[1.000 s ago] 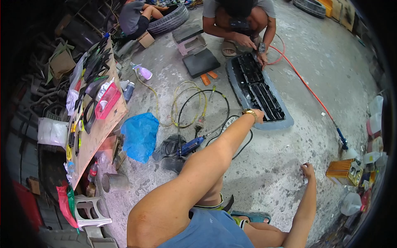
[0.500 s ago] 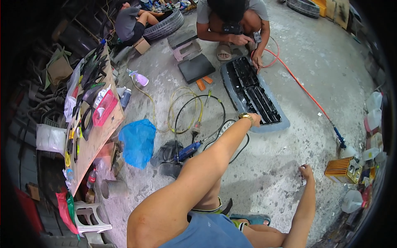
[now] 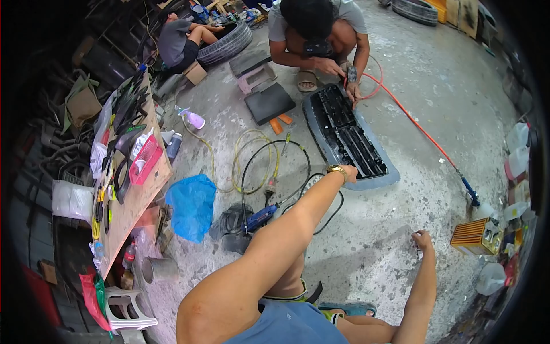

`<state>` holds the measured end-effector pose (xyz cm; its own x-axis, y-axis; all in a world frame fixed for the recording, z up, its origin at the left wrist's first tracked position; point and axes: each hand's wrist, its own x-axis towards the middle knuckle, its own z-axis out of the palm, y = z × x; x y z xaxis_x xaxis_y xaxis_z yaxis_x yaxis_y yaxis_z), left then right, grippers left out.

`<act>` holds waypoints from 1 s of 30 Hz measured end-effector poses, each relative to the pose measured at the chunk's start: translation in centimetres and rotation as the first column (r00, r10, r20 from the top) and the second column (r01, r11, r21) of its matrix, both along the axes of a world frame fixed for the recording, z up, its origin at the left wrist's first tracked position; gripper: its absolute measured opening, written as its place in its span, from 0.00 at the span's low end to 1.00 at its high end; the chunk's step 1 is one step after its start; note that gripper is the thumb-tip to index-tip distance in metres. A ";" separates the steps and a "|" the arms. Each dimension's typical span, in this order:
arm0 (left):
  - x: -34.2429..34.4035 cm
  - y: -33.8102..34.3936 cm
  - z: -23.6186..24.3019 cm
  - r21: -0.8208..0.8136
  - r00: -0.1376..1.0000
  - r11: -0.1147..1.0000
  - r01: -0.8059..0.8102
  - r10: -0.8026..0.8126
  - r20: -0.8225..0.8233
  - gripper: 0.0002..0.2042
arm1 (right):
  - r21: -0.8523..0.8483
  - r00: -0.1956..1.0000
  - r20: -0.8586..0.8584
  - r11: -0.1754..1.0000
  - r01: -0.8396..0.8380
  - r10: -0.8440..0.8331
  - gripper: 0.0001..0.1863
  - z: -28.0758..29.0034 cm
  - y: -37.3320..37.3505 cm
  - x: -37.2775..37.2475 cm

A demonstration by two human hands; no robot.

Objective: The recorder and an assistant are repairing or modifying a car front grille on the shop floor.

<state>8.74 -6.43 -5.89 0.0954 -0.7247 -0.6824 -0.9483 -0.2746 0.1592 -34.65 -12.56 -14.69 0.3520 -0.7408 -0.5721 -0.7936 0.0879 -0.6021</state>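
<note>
A long black car grille with a grey border (image 3: 354,135) lies on the concrete floor. My left hand (image 3: 349,173), with a gold watch at its wrist, is closed at the grille's near left edge; its fingertips are hidden. My right hand (image 3: 422,239) hangs low over the floor at the right, fingers curled, and anything inside is too small to name. At the grille's far end squats a co-worker (image 3: 321,34). One of that person's hands (image 3: 353,92) is at the grille's edge, the other at a small tool (image 3: 352,73).
A red hose (image 3: 412,125) runs right to a blue-ended fitting. Left of my arm lie a blue power tool (image 3: 262,218), looped cables and a blue plastic bag (image 3: 191,207). A yellow-striped can (image 3: 476,236) stands far right. A wooden board (image 3: 140,195) holds a pink basket (image 3: 146,160).
The co-worker's tool and hands have come down closer to the grille's far end. My hands stay in nearly the same places; the whole view has shifted slightly.
</note>
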 end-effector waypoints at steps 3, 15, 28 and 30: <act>-1.0 -0.8 0.4 -0.109 0.980 0.993 0.051 -0.070 -0.184 0.19 | -0.002 1.000 -0.017 1.000 -0.001 0.001 0.12 -0.2 -0.4 0.0; -16.4 -8.0 14.7 0.304 -0.587 0.768 -0.563 -0.113 -0.802 0.30 | 0.707 -0.105 0.708 0.699 0.113 -0.699 0.23 22.0 -0.4 18.5; -16.7 -6.7 16.4 0.117 -0.372 0.636 -0.763 -0.283 -0.884 0.32 | 0.675 -0.032 0.737 0.738 -0.003 -0.675 0.25 23.1 3.2 19.6; -17.8 -5.8 17.2 0.234 -0.509 0.673 -0.702 -0.244 -0.825 0.33 | 0.723 -0.140 0.684 0.691 0.000 -0.716 0.27 24.7 2.4 19.0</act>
<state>-9.08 -12.19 11.29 0.1200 -0.9874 0.1028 0.7547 0.1580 0.6367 -15.60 -10.20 10.01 0.5172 -0.8217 -0.2393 0.7072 0.5678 -0.4213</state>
